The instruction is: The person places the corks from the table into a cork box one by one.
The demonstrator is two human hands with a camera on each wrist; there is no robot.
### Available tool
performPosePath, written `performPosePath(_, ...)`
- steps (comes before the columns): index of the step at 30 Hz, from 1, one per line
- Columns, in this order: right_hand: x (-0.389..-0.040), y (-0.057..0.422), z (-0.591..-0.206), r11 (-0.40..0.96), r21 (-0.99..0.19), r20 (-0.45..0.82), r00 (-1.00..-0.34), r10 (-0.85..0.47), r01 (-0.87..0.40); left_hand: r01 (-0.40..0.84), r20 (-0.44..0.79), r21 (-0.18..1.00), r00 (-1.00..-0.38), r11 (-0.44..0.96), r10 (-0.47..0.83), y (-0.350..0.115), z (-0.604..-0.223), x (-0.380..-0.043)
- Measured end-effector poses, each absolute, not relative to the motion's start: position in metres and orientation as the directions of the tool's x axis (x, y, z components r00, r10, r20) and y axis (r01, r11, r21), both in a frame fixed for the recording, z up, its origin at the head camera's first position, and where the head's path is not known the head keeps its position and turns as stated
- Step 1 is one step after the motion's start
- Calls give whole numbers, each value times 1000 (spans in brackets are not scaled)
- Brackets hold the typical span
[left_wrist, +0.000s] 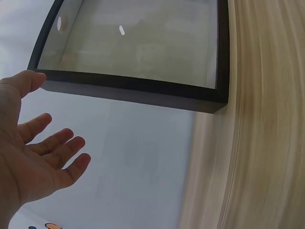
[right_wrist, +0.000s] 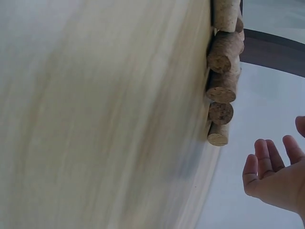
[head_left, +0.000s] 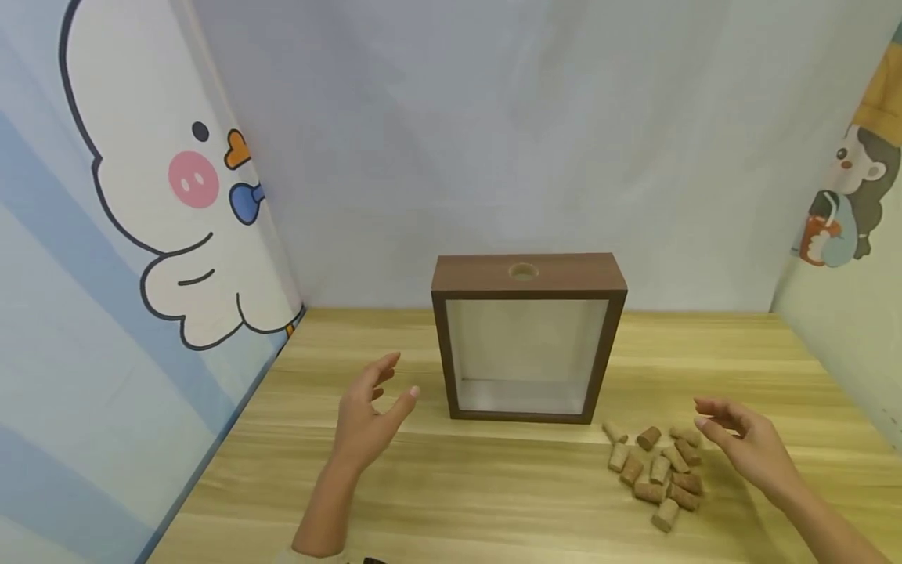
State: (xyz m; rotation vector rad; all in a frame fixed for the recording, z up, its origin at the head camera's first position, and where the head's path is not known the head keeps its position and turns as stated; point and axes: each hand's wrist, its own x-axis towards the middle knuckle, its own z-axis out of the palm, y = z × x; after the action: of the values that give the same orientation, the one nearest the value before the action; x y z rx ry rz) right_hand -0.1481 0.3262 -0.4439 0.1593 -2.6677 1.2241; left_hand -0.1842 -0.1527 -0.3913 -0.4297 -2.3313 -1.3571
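Note:
A brown box frame with a clear front stands upright on the table, and a round hole is in its top. Left of the frame, my left hand is raised with loosely bent fingers and holds nothing. In the left wrist view, the palm of that hand shows beside the frame's dark edge. Several corks lie in a loose pile at the frame's lower right. My right hand hovers just right of the corks, its fingers relaxed around nothing. The right wrist view shows corks near that hand.
The wood-grain table runs back to a pale curtain. A wall with a cartoon duck borders the left side. At the right is another wall with a cartoon girl.

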Motion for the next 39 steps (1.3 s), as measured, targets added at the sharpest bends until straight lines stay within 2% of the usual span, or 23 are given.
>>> performPosePath(5, -155, 328, -446, 604, -788, 150, -989, 2, -119, 469, 469, 779, -876, 417, 109, -139, -378, -185)
performPosePath(11, -164, 335, -446, 605, -791, 64, -995, -70, -94, 441, 427, 825, -896, 354, 121, -123, -347, -178)
performPosePath(22, -168, 358, -452, 533, -827, 41, -966, -257, -177, 398, 362, 882, -915, 252, 180, -119, -344, -201)
performPosePath(28, -168, 366, -456, 492, -854, -24, -931, -364, -170, 416, 389, 893, -905, 171, 171, -114, -339, -213)
performPosePath(39, -172, 368, -457, 519, -836, -63, -909, -412, -177, 444, 431, 890, -894, 103, 124, -103, -317, -224)
